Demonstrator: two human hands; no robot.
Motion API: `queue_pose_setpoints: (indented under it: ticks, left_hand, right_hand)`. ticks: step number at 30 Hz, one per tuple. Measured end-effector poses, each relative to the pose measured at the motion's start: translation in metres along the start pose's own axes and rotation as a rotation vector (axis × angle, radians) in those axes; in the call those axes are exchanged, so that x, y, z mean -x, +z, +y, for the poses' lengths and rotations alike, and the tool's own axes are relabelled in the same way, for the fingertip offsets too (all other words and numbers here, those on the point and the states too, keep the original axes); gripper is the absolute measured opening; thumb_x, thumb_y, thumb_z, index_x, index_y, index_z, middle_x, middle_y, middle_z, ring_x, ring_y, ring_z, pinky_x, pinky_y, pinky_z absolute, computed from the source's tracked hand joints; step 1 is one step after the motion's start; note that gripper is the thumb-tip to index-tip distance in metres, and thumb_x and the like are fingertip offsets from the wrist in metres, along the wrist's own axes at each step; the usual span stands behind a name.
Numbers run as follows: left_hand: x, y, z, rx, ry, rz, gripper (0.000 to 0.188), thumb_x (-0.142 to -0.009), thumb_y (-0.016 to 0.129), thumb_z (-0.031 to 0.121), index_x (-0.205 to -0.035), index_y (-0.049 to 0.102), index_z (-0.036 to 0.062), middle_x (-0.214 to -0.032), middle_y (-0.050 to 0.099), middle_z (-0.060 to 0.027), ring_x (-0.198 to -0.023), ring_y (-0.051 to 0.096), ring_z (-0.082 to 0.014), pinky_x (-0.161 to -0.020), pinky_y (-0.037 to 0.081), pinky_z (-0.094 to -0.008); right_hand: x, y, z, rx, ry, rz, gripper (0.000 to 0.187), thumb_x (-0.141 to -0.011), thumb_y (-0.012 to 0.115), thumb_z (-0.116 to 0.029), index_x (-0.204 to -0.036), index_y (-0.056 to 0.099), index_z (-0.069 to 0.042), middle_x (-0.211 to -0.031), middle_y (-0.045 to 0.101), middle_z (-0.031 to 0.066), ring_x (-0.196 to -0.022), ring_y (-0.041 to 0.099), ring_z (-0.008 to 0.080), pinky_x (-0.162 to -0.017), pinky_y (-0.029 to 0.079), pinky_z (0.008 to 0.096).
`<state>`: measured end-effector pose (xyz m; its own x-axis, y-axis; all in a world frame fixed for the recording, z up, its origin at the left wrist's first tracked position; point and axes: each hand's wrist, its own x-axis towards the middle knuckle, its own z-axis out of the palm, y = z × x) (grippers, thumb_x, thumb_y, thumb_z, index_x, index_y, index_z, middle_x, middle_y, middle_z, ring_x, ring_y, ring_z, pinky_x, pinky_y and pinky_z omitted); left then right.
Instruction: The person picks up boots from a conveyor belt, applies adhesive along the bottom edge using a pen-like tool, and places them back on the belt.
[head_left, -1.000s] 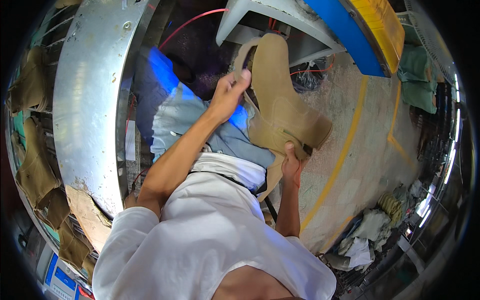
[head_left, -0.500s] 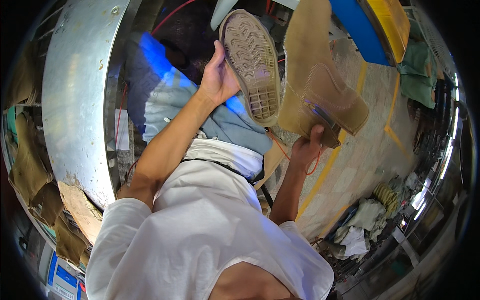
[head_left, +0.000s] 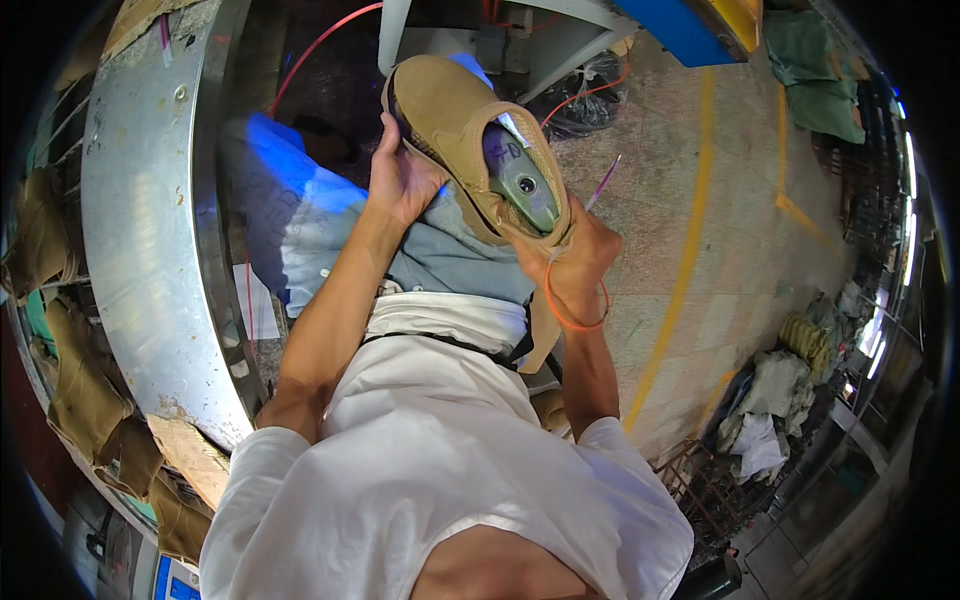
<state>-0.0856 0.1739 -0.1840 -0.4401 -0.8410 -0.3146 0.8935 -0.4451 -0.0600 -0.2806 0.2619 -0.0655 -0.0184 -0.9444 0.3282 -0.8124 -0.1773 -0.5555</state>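
Note:
A tan boot upper [head_left: 435, 98] has a green shoe last [head_left: 525, 185] inside its opening, and its toe points up and left. Beneath it lies a brown sole [head_left: 470, 212], mostly hidden; whether the two are fully seated together cannot be told. My left hand [head_left: 400, 180] grips the sole side near the toe, thumb up along the edge. At the heel, my right hand [head_left: 575, 255] is closed on the boot upper. A thin purple stick [head_left: 605, 183], like a pen, pokes out of that hand. An orange band [head_left: 575, 325] circles my right wrist.
At left runs a metal-topped bench [head_left: 145, 230], with tan boot pieces [head_left: 85, 360] beyond it. Ahead are a grey frame [head_left: 393, 35], a black plastic bag [head_left: 590, 95] and a blue-yellow machine part [head_left: 690, 25]. Cloths [head_left: 775, 400] are piled at right, past a yellow floor line [head_left: 690, 235].
The boot upper has turned opening-up and moved left over the sole. The sole's tread no longer faces me. My right hand has come in toward my left; the view has shifted slightly.

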Motion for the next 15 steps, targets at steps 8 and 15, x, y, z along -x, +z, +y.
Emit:
queue_pose_setpoints:
  ticks: [8, 15]
  left_hand:
    - [-0.002, -0.001, -0.003, -0.017, 0.019, 0.038, 0.075, -0.103, 0.049, 0.058, -0.156, 0.037, 0.0059, -0.16, 0.042, -0.0166, -0.147, 0.04, -0.0359, -0.119, 0.035, -0.0575]
    - [-0.005, -0.003, -0.006, -0.101, 0.046, 0.009, 0.081, -0.102, 0.045, 0.063, -0.158, 0.033, 0.0067, -0.164, 0.037, -0.0169, -0.151, 0.034, -0.0369, -0.121, 0.029, -0.0607]
  right_hand:
    - [-0.001, -0.001, 0.005, -0.052, -0.006, -0.008, 0.047, -0.072, 0.094, -0.023, -0.11, 0.076, -0.001, -0.086, 0.078, 0.0082, -0.075, 0.075, 0.0149, -0.069, 0.058, 0.0293]
    - [-0.024, 0.002, -0.014, -0.677, 0.46, 0.16, 0.055, -0.078, 0.091, -0.013, -0.123, 0.065, 0.008, -0.11, 0.073, 0.0115, -0.099, 0.07, 0.0175, -0.092, 0.054, 0.0324]
